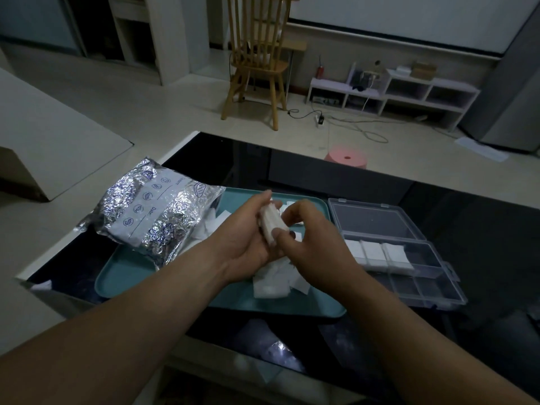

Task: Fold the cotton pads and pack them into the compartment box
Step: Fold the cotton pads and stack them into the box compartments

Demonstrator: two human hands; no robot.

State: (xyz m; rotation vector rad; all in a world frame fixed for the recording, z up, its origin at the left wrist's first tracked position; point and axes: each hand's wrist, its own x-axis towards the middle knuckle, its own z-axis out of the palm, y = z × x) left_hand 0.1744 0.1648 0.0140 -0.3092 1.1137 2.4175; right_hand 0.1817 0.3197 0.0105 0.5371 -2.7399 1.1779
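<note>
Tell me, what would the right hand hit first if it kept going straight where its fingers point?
The right hand points left at the folded cotton pads it pinches, so those come first, probably with the left hand's palm just behind.

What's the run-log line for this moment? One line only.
step: folding | left hand: holds cotton pads | right hand: pinches them | compartment box: open, far row holds pads | tray: loose pads

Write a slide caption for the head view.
The left hand and right hand hold a stack of pads over the tray; the open box beside it has packed pads in one row.
</note>
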